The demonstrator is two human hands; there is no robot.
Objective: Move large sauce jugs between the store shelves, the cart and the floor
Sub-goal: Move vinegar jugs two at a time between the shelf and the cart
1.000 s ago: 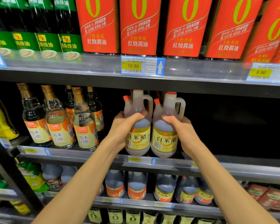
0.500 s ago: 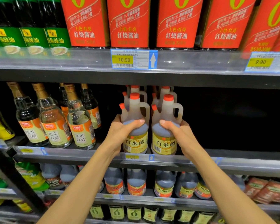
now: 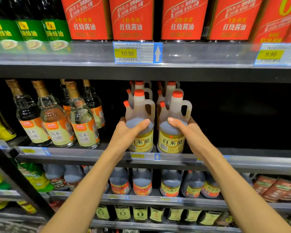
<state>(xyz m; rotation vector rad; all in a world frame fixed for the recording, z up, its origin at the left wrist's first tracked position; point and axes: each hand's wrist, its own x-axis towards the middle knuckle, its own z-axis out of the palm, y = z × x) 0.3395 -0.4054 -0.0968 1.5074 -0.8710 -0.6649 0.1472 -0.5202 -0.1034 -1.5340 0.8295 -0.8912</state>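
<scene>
Two clear vinegar jugs with red caps, side handles and yellow labels stand upright side by side at the front of the middle shelf (image 3: 97, 156). My left hand (image 3: 128, 132) grips the left jug (image 3: 141, 113) around its body, thumb across the front. My right hand (image 3: 186, 132) grips the right jug (image 3: 175, 140) the same way. Two more jugs of the same kind (image 3: 170, 87) stand right behind them, mostly hidden.
Glass vinegar bottles (image 3: 81, 125) stand left of the jugs. To the right the same shelf is dark and bare. Red soy sauce containers (image 3: 131, 17) fill the shelf above; dark vinegar jugs (image 3: 142, 182) line the shelf below. A black upright (image 3: 15, 179) crosses at lower left.
Both jugs, tilted and lifted a second ago, have come down upright onto the front of the middle shelf. My hands have kept their grip throughout.
</scene>
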